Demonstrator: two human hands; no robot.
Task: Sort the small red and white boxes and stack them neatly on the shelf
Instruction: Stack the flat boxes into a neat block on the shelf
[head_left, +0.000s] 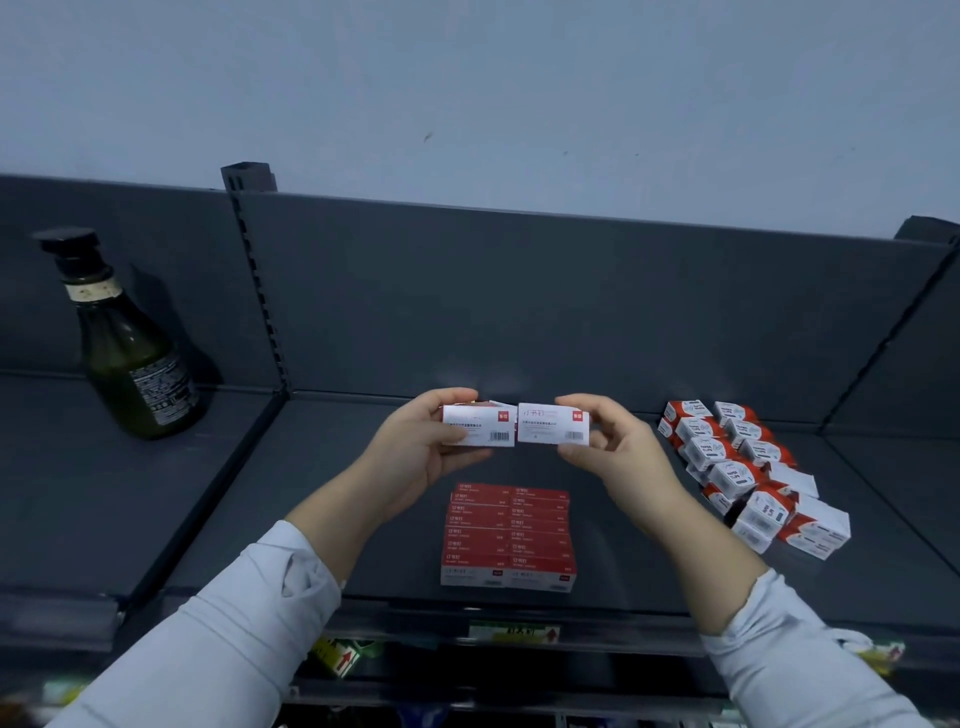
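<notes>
Your pale fabric sleeves (228, 629) enter from the lower corners of the frame. Just beyond them, low in the centre, a block of flat red cardboard boxes (508, 535) lies in two touching columns on the dark grey metal shelf (291, 499), near its front edge.

Above that block in the frame, your left hand (423, 452) pinches the outer end of a small white-and-red cardboard box (479, 426). Your right hand (621, 457) pinches the outer end of a second small white-and-red cardboard box (554, 427). Both boxes are raised off the shelf, white printed faces toward you, inner ends touching.

At mid-right, a cluster of small red-and-white cube cartons (737, 467) sits on the shelf in two rows, the nearest ones lying askew. At upper left, a dark green glass bottle with a black cap (130, 358) stands on the adjoining shelf section. The dark grey back panel (519, 301) rises behind.
</notes>
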